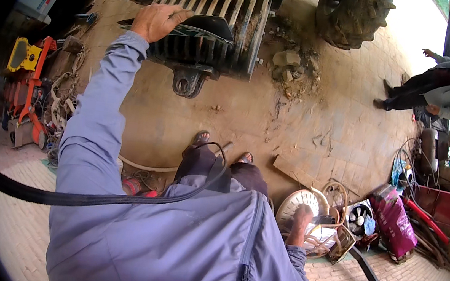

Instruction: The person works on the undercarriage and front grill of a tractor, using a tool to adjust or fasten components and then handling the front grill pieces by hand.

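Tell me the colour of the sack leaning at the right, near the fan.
The sack is magenta-pink with dark markings, seen best in the head view, the only one.

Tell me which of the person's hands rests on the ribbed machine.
The left hand, raised onto the ribbed machine; the right hand hangs low by the white fan guard.

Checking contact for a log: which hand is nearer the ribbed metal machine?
Left. The left hand rests on the ribbed metal machine; the right hand hangs low, far from it.
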The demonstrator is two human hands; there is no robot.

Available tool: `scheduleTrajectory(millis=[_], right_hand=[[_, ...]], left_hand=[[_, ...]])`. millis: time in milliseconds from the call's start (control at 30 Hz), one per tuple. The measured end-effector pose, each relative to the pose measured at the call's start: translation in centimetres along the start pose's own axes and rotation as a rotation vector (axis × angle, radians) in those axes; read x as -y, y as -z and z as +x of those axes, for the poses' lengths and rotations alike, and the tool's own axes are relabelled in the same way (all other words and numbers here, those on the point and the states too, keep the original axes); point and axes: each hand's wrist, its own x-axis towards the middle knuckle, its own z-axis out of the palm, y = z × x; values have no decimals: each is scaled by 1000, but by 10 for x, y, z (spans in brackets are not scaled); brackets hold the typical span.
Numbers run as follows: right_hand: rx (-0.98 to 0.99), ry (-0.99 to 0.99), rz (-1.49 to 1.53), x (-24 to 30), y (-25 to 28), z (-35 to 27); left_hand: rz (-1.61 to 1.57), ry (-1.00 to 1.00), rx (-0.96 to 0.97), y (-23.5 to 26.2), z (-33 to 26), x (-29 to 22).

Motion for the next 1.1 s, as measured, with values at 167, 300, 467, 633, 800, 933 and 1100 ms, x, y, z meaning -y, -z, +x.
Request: scheduleTrajectory(millis=[167, 300, 467, 633, 800, 933, 1100], right_hand=[[7, 67, -44, 6, -10, -3], [40, 104, -17, 8, -37, -36], [33, 118, -127, -18, -50, -45], [-26, 171, -51, -21, -59, -60], [-125, 283, -102, -7, -60, -96], [-148, 188, -225, -14, -55, -107], [-221, 170, -256, -51, -58, -97]], left_hand=[[-75, 36, -53, -6, 1, -4], [-2, 74, -70, -12, -2, 2], [-54, 65, -10, 3, -1, -15], [-60, 44, -33, 2, 0, -12], [-72, 32, -8, 10, -7, -15], [-86, 20, -12, 8, -7, -12], [-104, -3, -7, 11, -4, -15]])
